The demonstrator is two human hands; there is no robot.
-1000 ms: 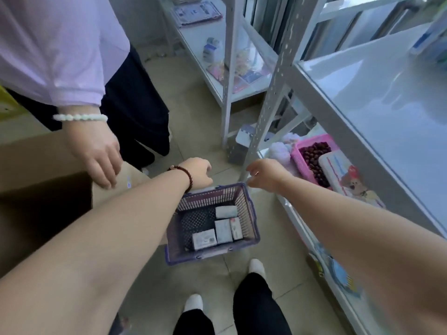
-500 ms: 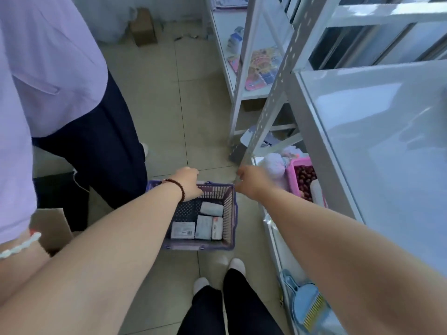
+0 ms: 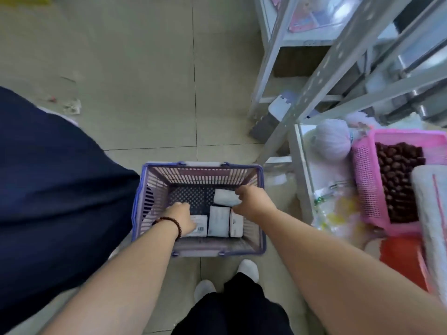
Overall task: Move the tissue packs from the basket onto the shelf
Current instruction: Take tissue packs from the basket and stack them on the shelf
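A purple plastic basket [image 3: 139, 201] stands on the floor in front of my feet. Several white tissue packs lie in it. My left hand [image 3: 180, 220] reaches into the basket with its fingers curled over the left tissue pack [image 3: 200, 226]. Further right, my right hand [image 3: 254, 201] pinches the far tissue pack [image 3: 225, 198] between thumb and fingers. Two more packs [image 3: 219, 221] lie side by side between my hands. The white metal shelf [image 3: 298, 180] rises just right of the basket.
The low shelf board holds a pink basket [image 3: 364, 189] of dark red fruit, a pale fluffy ball [image 3: 332, 139], a white towel and an orange item. Another person in dark trousers [image 3: 60, 189] stands close on the left. A slanted shelf post [image 3: 312, 88] crosses above.
The basket has come down to rest on the floor. Both my hands have left its rim and gone inside onto the packs. My view has tipped downward.
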